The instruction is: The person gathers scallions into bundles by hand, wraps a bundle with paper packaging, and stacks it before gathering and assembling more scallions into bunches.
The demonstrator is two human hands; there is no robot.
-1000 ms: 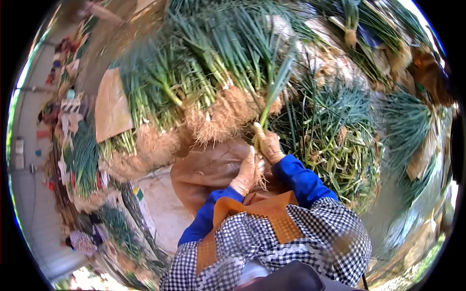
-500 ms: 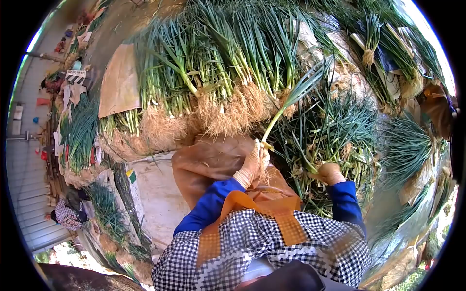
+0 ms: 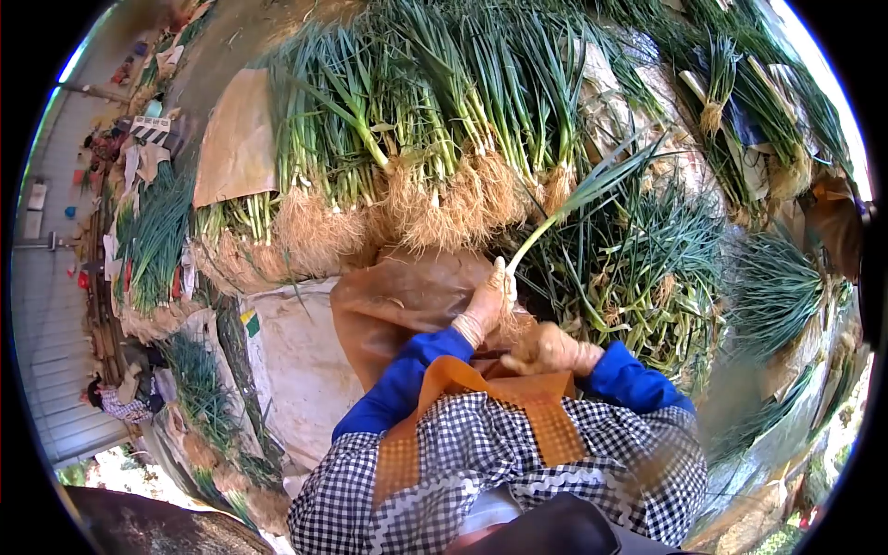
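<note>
Green, likely light and bruisable, the onion point(image 3: 561, 213) slants from the left hand point(image 3: 490, 301), clamped near its probably firmer base, a sound hold; whether the curled right hand point(image 3: 548, 351) grips, I cannot tell.

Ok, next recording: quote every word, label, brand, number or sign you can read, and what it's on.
No text is legible.
Black-and-white striped object, far left: dark marks along its top, too small and blurred to read.
Green-and-yellow printed patch on the white sheet: no letters discernible.
</note>
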